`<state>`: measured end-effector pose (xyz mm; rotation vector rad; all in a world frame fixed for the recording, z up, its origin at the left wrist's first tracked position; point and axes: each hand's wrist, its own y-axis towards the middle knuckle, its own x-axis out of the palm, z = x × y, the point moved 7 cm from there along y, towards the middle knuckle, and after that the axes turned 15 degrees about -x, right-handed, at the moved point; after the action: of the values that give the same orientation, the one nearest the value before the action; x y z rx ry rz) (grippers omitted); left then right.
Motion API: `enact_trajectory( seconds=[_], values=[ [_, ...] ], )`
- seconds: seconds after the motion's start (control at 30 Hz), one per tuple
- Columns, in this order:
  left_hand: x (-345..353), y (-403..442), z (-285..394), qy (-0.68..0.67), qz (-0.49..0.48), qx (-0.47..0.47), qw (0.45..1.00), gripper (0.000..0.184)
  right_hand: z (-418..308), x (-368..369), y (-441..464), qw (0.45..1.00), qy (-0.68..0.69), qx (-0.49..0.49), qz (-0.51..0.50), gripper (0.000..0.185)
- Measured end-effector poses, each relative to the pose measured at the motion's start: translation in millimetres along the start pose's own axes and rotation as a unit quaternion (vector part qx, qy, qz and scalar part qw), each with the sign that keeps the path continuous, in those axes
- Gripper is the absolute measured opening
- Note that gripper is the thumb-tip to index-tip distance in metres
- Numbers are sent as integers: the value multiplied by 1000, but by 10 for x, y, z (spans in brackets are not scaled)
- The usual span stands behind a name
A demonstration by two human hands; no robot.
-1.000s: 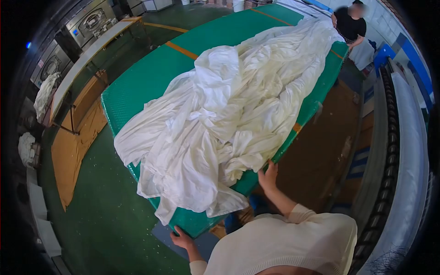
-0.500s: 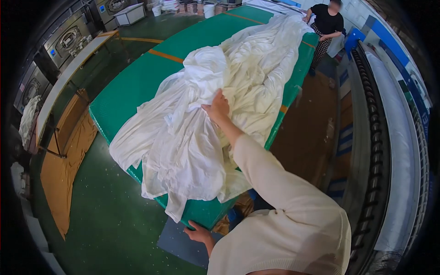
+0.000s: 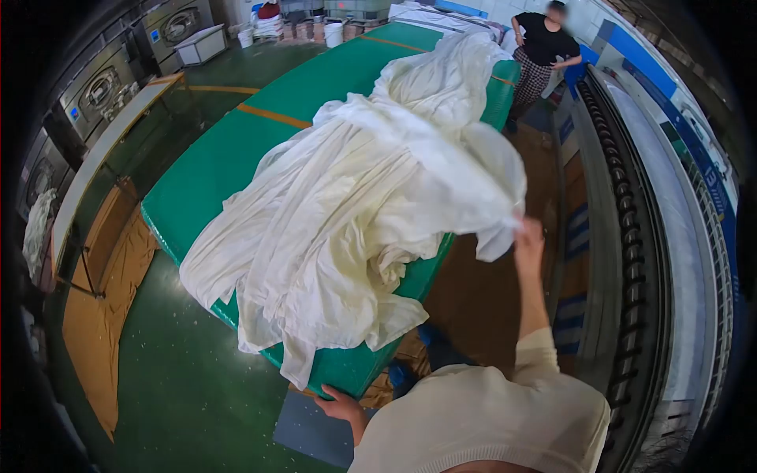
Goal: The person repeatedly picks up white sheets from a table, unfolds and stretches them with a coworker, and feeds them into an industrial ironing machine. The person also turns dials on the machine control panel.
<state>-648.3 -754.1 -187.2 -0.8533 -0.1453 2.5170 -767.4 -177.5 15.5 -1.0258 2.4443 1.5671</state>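
Observation:
A large heap of crumpled white sheets [image 3: 315, 236] lies along a long green-covered table [image 3: 205, 173]. Out to the right of the table, my right hand [image 3: 529, 236] is closed on the end of one white sheet [image 3: 473, 173]. That sheet stretches up from the pile and is blurred by motion. At the table's near corner, my left hand [image 3: 341, 405] rests against the green edge with its fingers apart, holding no cloth. Part of the near table edge is hidden by the hanging fabric.
A long roller machine [image 3: 631, 260] runs along the right side. Another person [image 3: 544, 47] stands at the table's far right end. A narrow bench [image 3: 110, 134] and washing machines [image 3: 98, 91] are on the left. White buckets [image 3: 333, 34] stand at the back.
My right hand has swung from the middle of the heap out to the right, pulling a sheet end with it. My left hand stays at the table corner. The other person's arm has drawn back.

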Motion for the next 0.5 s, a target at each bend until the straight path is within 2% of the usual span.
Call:
enact_trajectory(
  seconds=[0.03, 0.1, 0.2, 0.27, 0.3, 0.37, 0.43, 0.47, 0.5],
  values=[
    [13, 21, -37, 9, 5, 5, 1000, 53, 113, 135, -357, 998, -59, -34, -19, 29],
    [13, 61, -115, 34, 18, 13, 999, 54, 356, 548, -917, 995, 29, 62, -66, 32],
    [61, 83, -135, 14, -4, 8, 1000, 56, -144, 818, -795, 996, -10, 66, -61, 34],
    [40, 71, -195, 7, -20, 4, 1000, 57, -260, 837, -490, 992, 98, 78, 0, 32],
    [31, 85, -222, 10, -21, 2, 1000, 58, -379, 833, -393, 992, 92, 80, 4, 32],
    [105, 123, -202, 16, -20, -2, 1000, 61, -580, 1020, -197, 962, 221, 158, -32, 32],
    [104, 136, -239, 8, -32, -4, 999, 62, -1087, 1130, -142, 938, 301, 161, -53, 34],
    [101, 133, -262, 1, -39, -10, 999, 64, -1343, 1249, -131, 922, 336, 168, -95, 39],
    [103, 124, -278, -5, -45, -16, 999, 66, -1638, 1405, -61, 904, 402, 117, -82, 42]
  ],
)
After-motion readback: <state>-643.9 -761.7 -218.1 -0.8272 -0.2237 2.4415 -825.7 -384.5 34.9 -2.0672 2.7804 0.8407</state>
